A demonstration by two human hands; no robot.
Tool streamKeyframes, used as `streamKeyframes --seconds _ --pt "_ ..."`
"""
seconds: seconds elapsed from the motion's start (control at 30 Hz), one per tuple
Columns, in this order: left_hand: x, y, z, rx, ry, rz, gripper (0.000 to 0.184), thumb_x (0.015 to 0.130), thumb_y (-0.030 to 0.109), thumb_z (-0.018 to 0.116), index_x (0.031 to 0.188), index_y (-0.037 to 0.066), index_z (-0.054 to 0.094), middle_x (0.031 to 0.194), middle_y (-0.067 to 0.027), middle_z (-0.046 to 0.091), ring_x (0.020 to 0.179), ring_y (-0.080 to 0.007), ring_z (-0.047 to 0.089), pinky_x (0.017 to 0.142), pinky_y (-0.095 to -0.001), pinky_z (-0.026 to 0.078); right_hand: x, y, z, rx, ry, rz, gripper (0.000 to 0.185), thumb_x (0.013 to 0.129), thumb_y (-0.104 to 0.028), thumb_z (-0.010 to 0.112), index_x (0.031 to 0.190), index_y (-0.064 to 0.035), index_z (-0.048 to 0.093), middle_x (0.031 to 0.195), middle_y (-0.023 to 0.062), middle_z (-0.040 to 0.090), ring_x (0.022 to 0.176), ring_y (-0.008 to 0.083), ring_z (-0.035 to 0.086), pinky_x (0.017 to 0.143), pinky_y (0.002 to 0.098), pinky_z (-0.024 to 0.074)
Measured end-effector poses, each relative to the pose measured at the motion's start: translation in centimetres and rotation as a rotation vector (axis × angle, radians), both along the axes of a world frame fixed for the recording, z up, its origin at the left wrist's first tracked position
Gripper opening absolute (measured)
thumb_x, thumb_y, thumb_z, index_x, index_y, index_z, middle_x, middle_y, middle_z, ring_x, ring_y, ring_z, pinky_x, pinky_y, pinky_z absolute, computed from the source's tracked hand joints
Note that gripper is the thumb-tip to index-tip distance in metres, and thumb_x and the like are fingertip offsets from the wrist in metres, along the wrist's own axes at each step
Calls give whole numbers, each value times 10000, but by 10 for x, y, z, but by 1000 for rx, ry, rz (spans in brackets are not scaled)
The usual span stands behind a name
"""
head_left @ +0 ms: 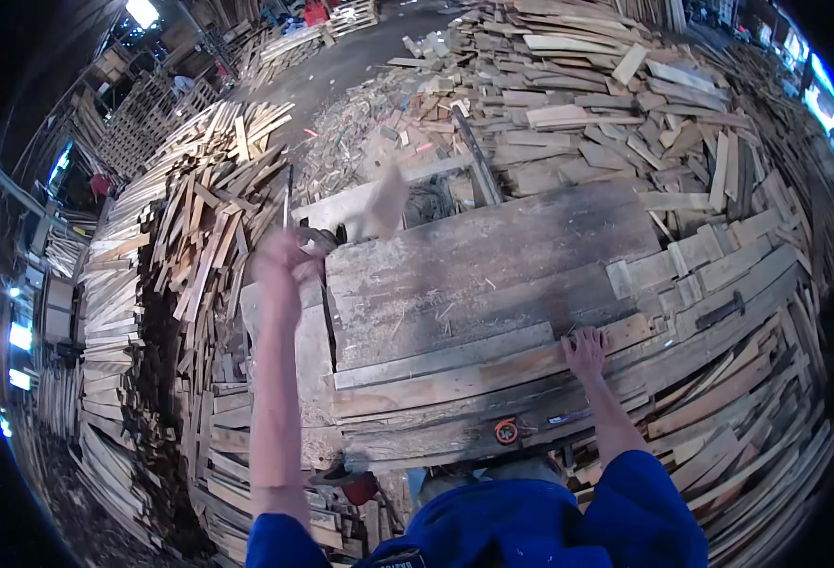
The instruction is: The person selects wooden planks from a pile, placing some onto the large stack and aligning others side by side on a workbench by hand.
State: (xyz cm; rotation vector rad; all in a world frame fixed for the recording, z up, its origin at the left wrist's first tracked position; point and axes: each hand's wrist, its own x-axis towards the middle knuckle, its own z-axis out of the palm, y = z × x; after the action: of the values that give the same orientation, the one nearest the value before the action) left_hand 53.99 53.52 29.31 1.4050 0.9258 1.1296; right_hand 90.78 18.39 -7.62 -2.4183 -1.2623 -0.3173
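My left hand [289, 254] is stretched out at the left end of the workbench [493, 256], smeared by motion, so its fingers do not show clearly. Just beyond it, a blurred pale piece of wood [384, 204] appears in the air; contact with the hand cannot be made out. My right hand [585, 354] rests on a long wooden plank [455, 381] near the bench's front, its fingers bent over the plank's far edge. Behind this plank lies a narrower grey board [445, 354].
An orange tape measure [506, 432] and a small blue object [559, 417] lie on the front ledge. A hammer [722, 310] lies on boards at right. Stacked wood [114, 312] lines the left, and a pile of offcuts [568, 114] rises behind the bench.
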Motion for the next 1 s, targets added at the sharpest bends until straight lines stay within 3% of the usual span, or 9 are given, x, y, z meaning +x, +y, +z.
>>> streamKeyframes --seconds 0.13,0.2,0.4,0.57,0.6,0.63,0.77,0.8,1.0 --pt "14 -5 52 63 -384 281 395 1017 377 451 961 36 642 853 -44 613 814 -153 589 763 -331 478 8 1 11 -175 74 41 445 848 -488 666 954 -56 649 1076 155 621 1095 360 554 991 551 365" --pt "12 -41 30 367 184 -10 320 992 337 528 999 37 640 824 -44 625 800 -160 595 754 -319 483 15 8 24 -338 66 66 517 840 -545 666 982 -47 657 1095 163 628 1122 365 559 1015 576 356" --pt "-8 -197 -203 -657 142 -466 290 971 270 663 1142 36 654 992 -53 674 880 -140 648 793 -299 544 48 53 57 -674 382 167 539 772 -552 744 967 -55 670 1032 152 694 1000 346 641 921 496 476" --pt "-55 -303 -263 -845 437 -657 348 991 358 611 1079 28 681 936 -49 673 888 -124 616 805 -291 517 82 25 -37 -647 389 199 534 805 -551 734 970 -49 656 984 184 701 902 324 671 794 463 511" --pt "-61 -309 -256 -863 475 -649 349 994 355 604 1059 22 686 932 -51 673 879 -128 608 807 -298 513 95 20 -44 -574 874 127 519 815 -539 726 924 -35 670 996 188 701 905 323 670 797 465 512" --pt "-66 -315 -252 -868 512 -653 351 997 352 597 1039 16 691 929 -54 672 871 -132 600 809 -305 509 51 59 34 -938 695 145 542 843 -554 695 918 -17 691 1035 198 700 935 338 663 838 465 506" --pt "-84 -309 -274 -757 707 -661 367 984 353 602 1044 0 680 880 -73 681 813 -145 613 744 -326 520 107 16 -64 -649 201 739 505 944 -388 608 1386 -148 560 1198 199 654 1142 384 602 984 472 470" --pt "-90 -325 -273 -748 611 -536 377 983 364 599 1036 0 683 861 -77 681 788 -150 612 730 -331 520 109 38 -58 -939 568 398 432 940 -348 597 1364 -267 580 1153 202 647 1127 385 596 951 466 484" --pt "-85 -306 -280 -765 686 -429 417 977 395 589 1021 -10 681 847 -97 689 764 -173 628 705 -345 510 32 29 13 -690 -238 582 289 912 -316 615 1166 -206 699 998 194 666 1033 358 608 901 462 491"
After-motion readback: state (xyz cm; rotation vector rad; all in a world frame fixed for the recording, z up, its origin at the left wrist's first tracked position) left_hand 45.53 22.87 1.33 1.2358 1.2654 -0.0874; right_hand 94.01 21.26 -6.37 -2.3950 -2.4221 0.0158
